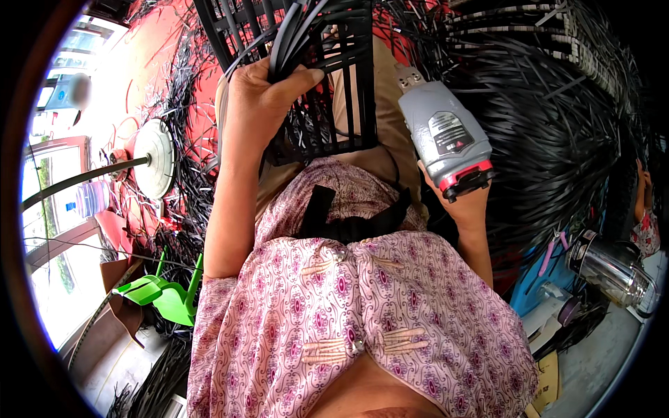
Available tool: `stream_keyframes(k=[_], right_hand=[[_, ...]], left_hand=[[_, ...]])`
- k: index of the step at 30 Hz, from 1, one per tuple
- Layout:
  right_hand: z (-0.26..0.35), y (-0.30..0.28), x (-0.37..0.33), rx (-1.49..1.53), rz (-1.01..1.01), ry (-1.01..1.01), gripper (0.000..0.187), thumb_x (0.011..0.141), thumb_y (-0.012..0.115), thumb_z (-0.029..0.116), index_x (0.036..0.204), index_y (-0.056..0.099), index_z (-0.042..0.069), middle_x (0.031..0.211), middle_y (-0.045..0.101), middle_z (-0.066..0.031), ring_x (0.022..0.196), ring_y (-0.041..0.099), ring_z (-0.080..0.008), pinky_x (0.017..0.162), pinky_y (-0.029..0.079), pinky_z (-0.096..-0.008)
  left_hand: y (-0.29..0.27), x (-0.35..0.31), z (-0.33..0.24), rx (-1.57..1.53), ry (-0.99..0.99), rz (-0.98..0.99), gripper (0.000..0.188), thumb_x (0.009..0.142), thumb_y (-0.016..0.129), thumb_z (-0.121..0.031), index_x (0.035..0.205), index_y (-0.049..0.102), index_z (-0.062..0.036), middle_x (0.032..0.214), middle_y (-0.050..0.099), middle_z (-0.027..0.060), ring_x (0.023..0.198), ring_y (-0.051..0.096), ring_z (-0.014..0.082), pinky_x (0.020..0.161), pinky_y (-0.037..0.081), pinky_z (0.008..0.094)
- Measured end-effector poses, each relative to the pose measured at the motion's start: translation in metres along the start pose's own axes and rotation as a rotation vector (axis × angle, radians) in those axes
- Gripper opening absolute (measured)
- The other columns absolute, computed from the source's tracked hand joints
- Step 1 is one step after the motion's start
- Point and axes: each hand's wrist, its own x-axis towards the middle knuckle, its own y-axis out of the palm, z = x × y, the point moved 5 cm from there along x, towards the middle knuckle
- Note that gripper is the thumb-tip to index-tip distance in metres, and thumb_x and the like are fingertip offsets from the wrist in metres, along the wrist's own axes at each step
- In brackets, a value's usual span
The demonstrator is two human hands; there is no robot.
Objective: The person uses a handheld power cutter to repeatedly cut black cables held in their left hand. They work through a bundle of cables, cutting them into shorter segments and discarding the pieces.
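Observation:
My left hand (261,97) is closed round a bunch of flat black plastic strips (296,31), thumb pointing right. Under it, an open black lattice (355,90) of crossed strips, like a partly woven basket, rests on my lap between my knees. My right hand (463,205) is mostly hidden beneath a grey handheld power tool (446,129) with a red and black rear end, and holds it up. The tool's metal tip points up and away, right of the lattice and apart from it. Its exact kind does not show.
A large heap of black strips (550,132) fills the right side, with woven pieces (523,21) behind. Loose strips litter the red floor (139,63). Left are a round white disc (155,159) and a green dustpan (171,299). A metal flask (613,272) and another person's arm (641,191) are right.

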Motion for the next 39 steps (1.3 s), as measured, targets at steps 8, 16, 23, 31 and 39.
stream_keyframes(k=[8,16,23,31,39], right_hand=[[0.012,0.006,0.018,0.128,0.077,-0.005,0.052,0.067,0.081,0.009,0.114,0.064,-0.003,0.093,0.073,-0.0124,0.082,0.072,-0.0184,0.077,0.055,-0.0291],[0.01,0.01,0.028,0.104,0.142,-0.002,0.061,0.067,0.082,0.014,0.121,0.061,-0.005,0.099,0.072,-0.016,0.089,0.073,-0.0255,0.08,0.056,-0.0323],[0.016,0.012,0.034,0.009,0.132,-0.118,0.059,0.067,0.081,0.014,0.12,0.061,-0.005,0.097,0.072,-0.0178,0.087,0.073,-0.029,0.078,0.057,-0.034],[0.022,0.014,0.037,-0.013,0.122,-0.127,0.058,0.068,0.081,0.015,0.119,0.061,-0.004,0.095,0.072,-0.0181,0.085,0.073,-0.0296,0.076,0.057,-0.0342],[0.028,0.015,0.037,-0.039,0.133,-0.093,0.055,0.071,0.08,0.015,0.12,0.061,-0.002,0.095,0.071,-0.0177,0.084,0.073,-0.0297,0.076,0.057,-0.0336]], left_hand=[[0.001,0.005,0.003,0.059,-0.017,-0.058,0.011,0.08,0.077,-0.014,0.077,0.071,-0.0056,0.064,0.055,-0.0103,0.059,0.045,-0.0014,0.055,0.035,0.0187],[0.0,0.01,0.006,0.074,-0.024,-0.044,0.012,0.079,0.078,-0.015,0.076,0.07,-0.0054,0.062,0.055,-0.01,0.057,0.045,-0.0006,0.052,0.034,0.02],[0.0,0.009,0.004,0.088,-0.031,-0.054,0.013,0.079,0.077,-0.016,0.075,0.071,-0.0057,0.062,0.056,-0.0095,0.058,0.046,-0.0004,0.053,0.035,0.0198],[-0.002,0.011,0.007,0.097,-0.036,-0.049,0.014,0.078,0.078,-0.017,0.076,0.071,-0.0049,0.063,0.057,-0.0084,0.059,0.048,0.0005,0.055,0.038,0.0207],[-0.003,0.011,0.007,0.091,-0.038,-0.046,0.015,0.079,0.077,-0.018,0.077,0.07,-0.0043,0.065,0.058,-0.0085,0.062,0.049,0.0008,0.057,0.039,0.02]])
